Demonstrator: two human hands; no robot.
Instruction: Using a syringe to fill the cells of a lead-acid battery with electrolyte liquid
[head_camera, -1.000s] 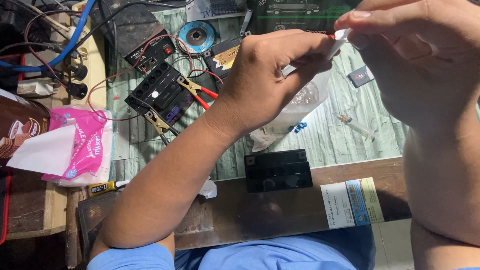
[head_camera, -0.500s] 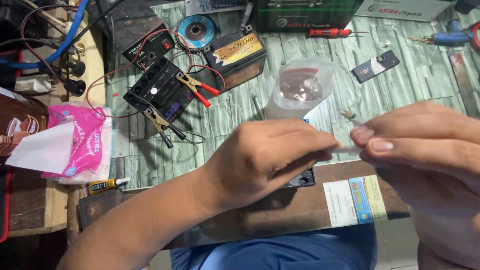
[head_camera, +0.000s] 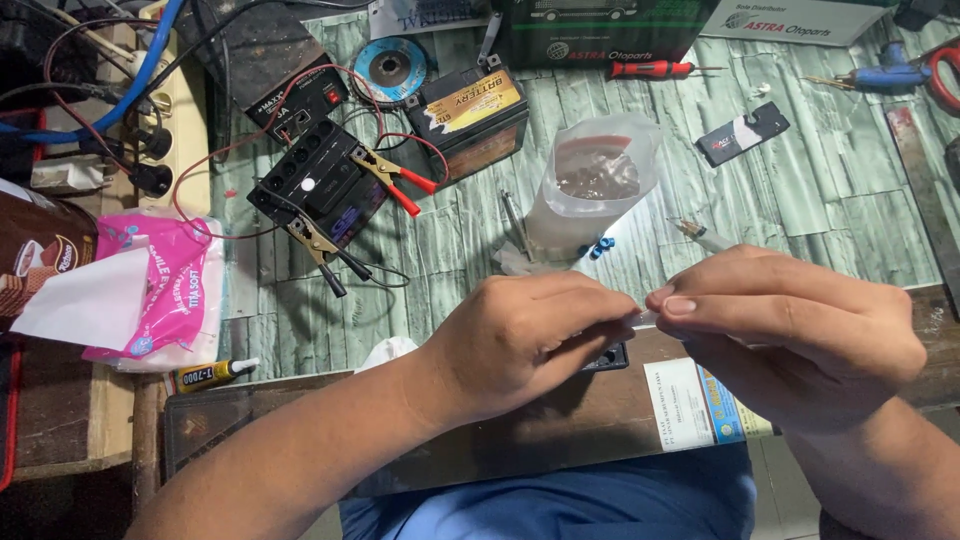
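Green wood-grain covering (head_camera: 800, 200) tops the cluttered bench. At far left a pink tissue pack (head_camera: 165, 295) lies beside a small glue tube (head_camera: 210, 374); further along, clip leads bite onto a black battery (head_camera: 320, 185). The left hand (head_camera: 520, 335) and right hand (head_camera: 800, 325) pinch a thin white piece (head_camera: 645, 317) between closed fingertips, mostly hidden. Behind them stands a clear plastic bag (head_camera: 595, 180).

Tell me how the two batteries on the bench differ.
The clipped battery is all black, lies tilted with a row of open holes on top, and carries alligator clips. The labelled battery has a yellow label face, sits farther back, and no clip grips it. Both are small, black-cased blocks on the green-patterned table.
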